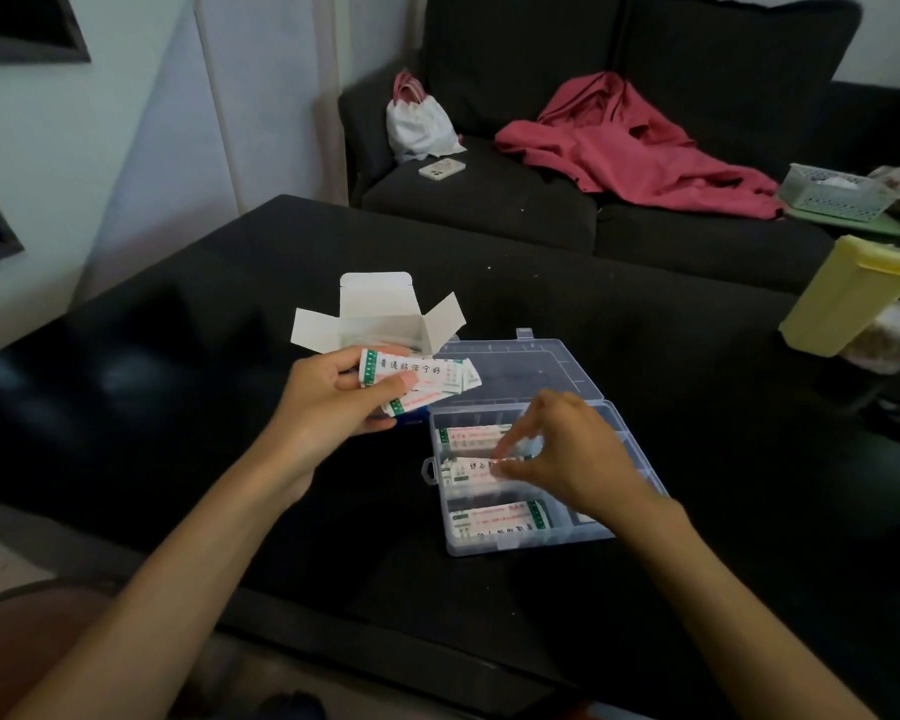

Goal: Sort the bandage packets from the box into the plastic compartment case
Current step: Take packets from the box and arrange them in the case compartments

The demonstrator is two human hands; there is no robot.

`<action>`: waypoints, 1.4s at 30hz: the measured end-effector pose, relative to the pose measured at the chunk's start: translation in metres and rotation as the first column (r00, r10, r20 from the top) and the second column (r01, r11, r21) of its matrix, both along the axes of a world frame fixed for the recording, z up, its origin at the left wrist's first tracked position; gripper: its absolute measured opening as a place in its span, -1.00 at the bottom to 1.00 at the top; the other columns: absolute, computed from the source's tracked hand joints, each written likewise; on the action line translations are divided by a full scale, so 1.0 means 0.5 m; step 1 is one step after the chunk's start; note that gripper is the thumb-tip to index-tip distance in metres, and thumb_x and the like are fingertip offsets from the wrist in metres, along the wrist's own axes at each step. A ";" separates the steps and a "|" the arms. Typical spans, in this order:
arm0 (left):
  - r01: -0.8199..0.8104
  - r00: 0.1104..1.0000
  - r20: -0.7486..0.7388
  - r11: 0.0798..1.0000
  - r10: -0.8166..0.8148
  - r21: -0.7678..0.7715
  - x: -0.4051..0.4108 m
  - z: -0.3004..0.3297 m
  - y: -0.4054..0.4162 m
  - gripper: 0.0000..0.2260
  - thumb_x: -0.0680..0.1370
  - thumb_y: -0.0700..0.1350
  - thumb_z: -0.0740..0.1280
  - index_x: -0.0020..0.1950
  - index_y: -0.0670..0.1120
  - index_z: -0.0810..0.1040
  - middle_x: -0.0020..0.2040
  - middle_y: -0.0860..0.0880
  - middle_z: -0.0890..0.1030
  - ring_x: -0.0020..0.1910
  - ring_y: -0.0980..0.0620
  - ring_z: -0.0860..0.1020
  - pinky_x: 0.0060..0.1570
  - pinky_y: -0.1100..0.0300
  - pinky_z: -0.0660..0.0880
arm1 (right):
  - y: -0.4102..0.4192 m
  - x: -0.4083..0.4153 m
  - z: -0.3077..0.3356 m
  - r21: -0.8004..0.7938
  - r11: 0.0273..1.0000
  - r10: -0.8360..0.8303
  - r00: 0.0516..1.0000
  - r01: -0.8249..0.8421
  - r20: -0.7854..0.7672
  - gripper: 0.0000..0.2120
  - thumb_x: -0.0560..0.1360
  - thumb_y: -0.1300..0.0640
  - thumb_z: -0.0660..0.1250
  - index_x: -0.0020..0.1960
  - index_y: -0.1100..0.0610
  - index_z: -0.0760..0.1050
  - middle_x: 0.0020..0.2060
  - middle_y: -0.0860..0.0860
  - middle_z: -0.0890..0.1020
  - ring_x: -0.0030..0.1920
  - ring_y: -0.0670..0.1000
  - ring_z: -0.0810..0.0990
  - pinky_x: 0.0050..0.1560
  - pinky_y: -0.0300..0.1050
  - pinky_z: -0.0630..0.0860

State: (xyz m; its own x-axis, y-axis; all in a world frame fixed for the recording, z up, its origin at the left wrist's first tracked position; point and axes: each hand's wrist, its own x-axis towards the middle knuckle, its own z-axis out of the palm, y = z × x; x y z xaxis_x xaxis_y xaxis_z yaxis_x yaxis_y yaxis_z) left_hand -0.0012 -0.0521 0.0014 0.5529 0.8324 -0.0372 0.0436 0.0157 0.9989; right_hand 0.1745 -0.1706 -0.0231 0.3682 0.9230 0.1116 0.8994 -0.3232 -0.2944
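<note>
On the black table stands a white cardboard box (380, 317) with its flaps open. My left hand (333, 394) grips a stack of white bandage packets (427, 379) just in front of it. To the right lies the clear plastic compartment case (520, 545), lid (520, 368) folded back. My right hand (562, 449) is over the case's middle row and pinches a bandage packet (471, 470) lying there. More packets lie in the far row (468, 434) and the near row (494, 519).
A yellow plastic container (848, 298) stands at the table's right edge. Behind the table is a dark sofa (489, 200) with a phone (441, 168), a white bag (419, 122), a pink garment (630, 142) and a mesh basket (832, 192).
</note>
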 end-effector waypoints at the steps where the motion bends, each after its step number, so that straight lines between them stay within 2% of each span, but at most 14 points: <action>1: 0.005 1.000 0.010 1.000 -0.005 -0.015 0.002 -0.001 -0.002 -0.86 0.46 -0.15 0.43 -0.07 0.08 0.58 -0.15 0.08 0.69 -0.15 0.18 0.66 -0.28 0.32 0.58 | 0.001 -0.001 0.005 0.036 0.999 -0.023 0.999 0.024 -0.045 -0.81 0.36 -0.06 0.46 -0.05 -0.08 0.58 -0.11 -0.14 0.46 -0.08 -0.13 0.43 -0.12 -0.26 0.38; 3: 0.010 0.999 0.042 0.999 -0.008 -0.045 0.012 -0.005 -0.012 -0.87 0.47 -0.17 0.42 -0.03 0.03 0.59 -0.16 0.07 0.69 -0.16 0.21 0.65 -0.30 0.34 0.56 | 0.002 -0.010 0.024 0.132 0.984 -0.056 0.914 0.118 -0.402 -0.80 0.39 -0.05 0.43 -0.02 -0.06 0.52 -0.16 -0.11 0.54 -0.19 -0.14 0.52 -0.24 -0.33 0.43; 5: 0.001 0.995 0.099 0.996 0.008 -0.091 0.029 -0.014 -0.027 -0.85 0.48 -0.18 0.41 0.03 -0.02 0.59 -0.13 0.03 0.70 -0.15 0.18 0.66 -0.29 0.35 0.55 | -0.002 -0.034 0.045 0.132 0.966 -0.010 0.539 0.224 -0.843 -0.74 0.44 -0.04 0.37 0.09 0.01 0.53 -0.16 -0.06 0.61 -0.26 -0.14 0.58 -0.30 -0.33 0.50; 7: 0.001 0.991 0.130 0.990 0.017 -0.138 0.045 -0.022 -0.042 -0.82 0.48 -0.17 0.41 0.06 -0.03 0.58 -0.11 0.00 0.69 -0.14 0.14 0.66 -0.28 0.34 0.55 | -0.004 -0.055 0.048 0.096 0.953 0.017 0.266 0.286 -0.964 -0.78 0.49 0.00 0.32 0.08 0.07 0.56 -0.19 -0.05 0.64 -0.29 -0.13 0.59 -0.30 -0.33 0.53; 9: 0.043 0.994 0.106 0.993 -0.031 -0.111 0.057 -0.027 -0.052 -0.84 0.47 -0.16 0.41 0.04 -0.01 0.58 -0.12 -0.01 0.69 -0.16 0.13 0.67 -0.27 0.33 0.56 | -0.002 -0.065 0.041 0.110 0.928 0.046 0.185 0.356 -0.982 -0.86 0.50 0.06 0.31 -0.03 0.11 0.56 -0.25 -0.02 0.65 -0.28 -0.13 0.61 -0.32 -0.34 0.53; 11: 0.111 0.993 0.054 0.992 -0.109 -0.055 0.062 -0.028 -0.055 -0.85 0.48 -0.17 0.41 0.02 0.00 0.60 -0.15 0.00 0.69 -0.18 0.15 0.66 -0.30 0.34 0.55 | 0.000 -0.059 0.038 0.155 0.896 0.061 0.230 0.417 -0.971 -0.97 0.49 0.12 0.33 -0.07 0.05 0.51 -0.25 0.00 0.65 -0.30 -0.14 0.62 -0.31 -0.33 0.53; 14: 0.186 0.982 -0.020 0.983 -0.185 0.013 0.065 -0.032 -0.047 -0.85 0.51 -0.19 0.37 0.02 0.03 0.61 -0.13 0.03 0.68 -0.18 0.20 0.65 -0.33 0.38 0.52 | -0.002 -0.028 0.033 0.174 0.904 0.049 0.310 0.390 -0.949 -0.92 0.50 0.18 0.33 -0.04 0.03 0.47 -0.18 0.03 0.66 -0.23 -0.07 0.66 -0.25 -0.29 0.56; 19: 0.293 0.927 -0.315 0.917 -0.203 0.270 0.069 -0.059 -0.040 -0.81 0.51 -0.15 0.38 0.08 0.05 0.54 0.02 0.06 0.64 -0.10 0.20 0.62 -0.25 0.33 0.56 | -0.008 0.010 0.023 0.039 0.988 -0.085 0.740 0.149 -0.667 -0.90 0.52 0.15 0.30 0.03 0.09 0.49 -0.13 -0.08 0.62 -0.13 -0.15 0.61 -0.31 -0.33 0.52; 22: 0.346 0.856 -0.510 0.825 -0.082 0.447 0.070 -0.077 -0.044 -0.82 0.51 -0.03 0.38 0.10 0.12 0.52 0.06 0.15 0.61 0.00 0.20 0.58 -0.06 0.17 0.59 | -0.008 0.023 0.011 -0.002 0.996 -0.080 0.900 0.088 -0.428 -0.88 0.53 0.11 0.30 0.05 0.06 0.53 -0.10 -0.10 0.60 -0.16 -0.20 0.53 -0.34 -0.38 0.42; 29: 0.491 0.767 -0.641 0.675 -0.036 0.550 0.061 -0.072 -0.039 -0.81 0.52 0.06 0.34 0.13 0.17 0.58 -0.02 0.21 0.58 -0.06 0.21 0.49 -0.10 0.28 0.47 | -0.010 0.033 0.002 -0.048 0.996 -0.086 0.985 0.080 -0.152 -0.84 0.47 -0.01 0.37 0.04 -0.04 0.62 -0.15 -0.14 0.58 -0.19 -0.19 0.51 -0.20 -0.34 0.36; 32: 0.549 0.726 -0.687 0.596 0.006 0.586 0.057 -0.071 -0.038 -0.76 0.51 0.07 0.35 0.18 0.17 0.58 0.07 0.17 0.58 0.03 0.19 0.43 -0.03 0.23 0.45 | -0.019 0.043 0.007 -0.051 0.997 -0.071 0.982 0.063 -0.174 -0.82 0.43 -0.01 0.41 0.02 -0.06 0.60 -0.20 -0.18 0.55 -0.23 -0.23 0.49 -0.11 -0.29 0.40; 35: 0.578 0.698 -0.714 0.538 0.065 0.614 0.056 -0.068 -0.039 -0.74 0.52 0.08 0.34 0.20 0.17 0.57 0.11 0.16 0.56 0.07 0.17 0.41 0.00 0.23 0.42 | -0.024 0.052 0.010 -0.098 0.994 -0.064 0.988 0.051 -0.140 -0.85 0.42 -0.07 0.41 -0.04 -0.08 0.62 -0.10 -0.13 0.58 -0.12 -0.17 0.51 -0.03 -0.22 0.45; 40: 0.569 0.693 -0.719 0.573 0.052 0.590 0.054 -0.061 -0.043 -0.77 0.54 0.07 0.31 0.19 0.17 0.58 0.12 0.18 0.58 -0.01 0.18 0.51 -0.15 0.31 0.45 | -0.019 0.046 0.003 -0.134 0.990 -0.051 0.999 0.049 -0.011 -0.78 0.41 -0.15 0.38 -0.01 -0.07 0.64 -0.08 -0.09 0.60 -0.14 -0.13 0.50 -0.19 -0.31 0.37; 42: 0.584 0.684 -0.728 0.567 0.042 0.581 0.053 -0.057 -0.045 -0.77 0.56 0.07 0.28 0.20 0.18 0.56 0.12 0.17 0.58 -0.02 0.17 0.53 -0.14 0.28 0.48 | -0.015 0.040 0.006 -0.099 0.994 -0.039 0.994 0.048 0.098 -0.74 0.40 -0.20 0.37 -0.02 -0.08 0.64 -0.13 -0.10 0.58 -0.13 -0.12 0.50 -0.12 -0.26 0.40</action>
State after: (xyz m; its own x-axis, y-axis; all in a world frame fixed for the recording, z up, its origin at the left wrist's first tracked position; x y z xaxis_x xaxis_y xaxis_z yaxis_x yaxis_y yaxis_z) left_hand 0.0255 -0.0745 -0.0272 0.8477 0.5262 0.0672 0.4763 -0.8107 0.3404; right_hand 0.1947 -0.1780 -0.0201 0.4005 0.9146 0.0550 0.9062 -0.3865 -0.1714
